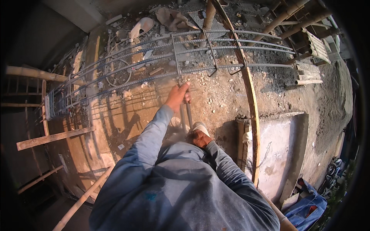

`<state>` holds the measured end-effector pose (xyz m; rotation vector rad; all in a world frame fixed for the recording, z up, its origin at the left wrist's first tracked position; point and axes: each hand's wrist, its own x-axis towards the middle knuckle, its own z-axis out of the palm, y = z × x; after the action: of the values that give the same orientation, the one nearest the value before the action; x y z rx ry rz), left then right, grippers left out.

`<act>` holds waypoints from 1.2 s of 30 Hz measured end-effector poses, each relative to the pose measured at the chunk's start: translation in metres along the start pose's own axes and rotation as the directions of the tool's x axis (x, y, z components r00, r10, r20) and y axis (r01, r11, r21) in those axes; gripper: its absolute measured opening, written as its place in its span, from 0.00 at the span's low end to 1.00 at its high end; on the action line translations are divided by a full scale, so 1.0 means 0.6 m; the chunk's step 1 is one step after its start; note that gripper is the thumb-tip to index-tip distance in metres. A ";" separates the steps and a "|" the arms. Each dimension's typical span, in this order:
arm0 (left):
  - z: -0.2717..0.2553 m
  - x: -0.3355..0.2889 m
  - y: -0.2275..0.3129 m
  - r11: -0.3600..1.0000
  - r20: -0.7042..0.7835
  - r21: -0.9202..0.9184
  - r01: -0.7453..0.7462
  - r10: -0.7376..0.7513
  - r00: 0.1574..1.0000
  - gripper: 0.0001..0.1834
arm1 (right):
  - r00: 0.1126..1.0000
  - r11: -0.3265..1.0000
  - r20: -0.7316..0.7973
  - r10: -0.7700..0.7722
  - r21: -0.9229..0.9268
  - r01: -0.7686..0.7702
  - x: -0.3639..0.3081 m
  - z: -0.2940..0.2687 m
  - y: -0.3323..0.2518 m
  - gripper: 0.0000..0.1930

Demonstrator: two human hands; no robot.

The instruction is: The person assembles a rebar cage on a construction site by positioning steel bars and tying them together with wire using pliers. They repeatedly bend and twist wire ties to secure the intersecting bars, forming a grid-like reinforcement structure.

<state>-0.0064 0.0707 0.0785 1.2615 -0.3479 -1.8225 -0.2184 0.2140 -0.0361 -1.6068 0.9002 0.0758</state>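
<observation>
Long ribbed steel bars (146,75) run across in front of me, with bent square stirrups (210,54) hung around them. My left hand (178,96) is closed around the upper part of a dark metal tool (189,114) with long straight handles, just below the nearest bar. The tool's top meets the lower end of one stirrup (175,54); its exact head is hidden by my fingers. Close to my body, my right hand (201,138) is curled near the tool's lower end. Whether it grips the handle is hidden. My light shoes (200,126) show behind it.
A wooden post (250,104) slants up on the right beside a concrete block (275,150). Bamboo poles (83,200) and a wooden plank (56,138) stand at the left. Rubble (212,102) covers the ground, with a white broken piece (141,27) farther off. Blue cloth (308,208) lies lower right.
</observation>
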 end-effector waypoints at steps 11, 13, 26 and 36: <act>0.010 0.029 -0.040 0.986 -0.064 0.002 -0.169 0.169 0.983 0.17 | 0.867 0.870 -0.321 0.380 0.443 -0.217 -0.445 0.003 -0.020 0.15; 0.013 0.039 -0.049 0.975 -0.061 -0.049 -0.217 0.214 0.975 0.17 | 0.817 0.970 -0.523 0.245 0.136 -0.203 -0.465 0.089 -0.010 0.17; -0.021 0.137 -0.096 0.797 -0.318 0.485 -0.359 0.544 0.777 0.16 | 0.650 0.986 -0.760 0.022 -0.092 -0.140 -0.124 0.034 -0.110 0.39; -0.020 -0.002 -0.022 0.925 -0.080 0.337 -0.175 0.213 0.974 0.19 | 1.000 0.301 -0.014 -0.023 0.953 0.020 0.073 -0.062 -0.159 0.16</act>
<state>-0.0026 0.0821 0.0653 1.4936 -0.7103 -1.5563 -0.1484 0.1569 0.0287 -0.4305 0.6690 -0.4364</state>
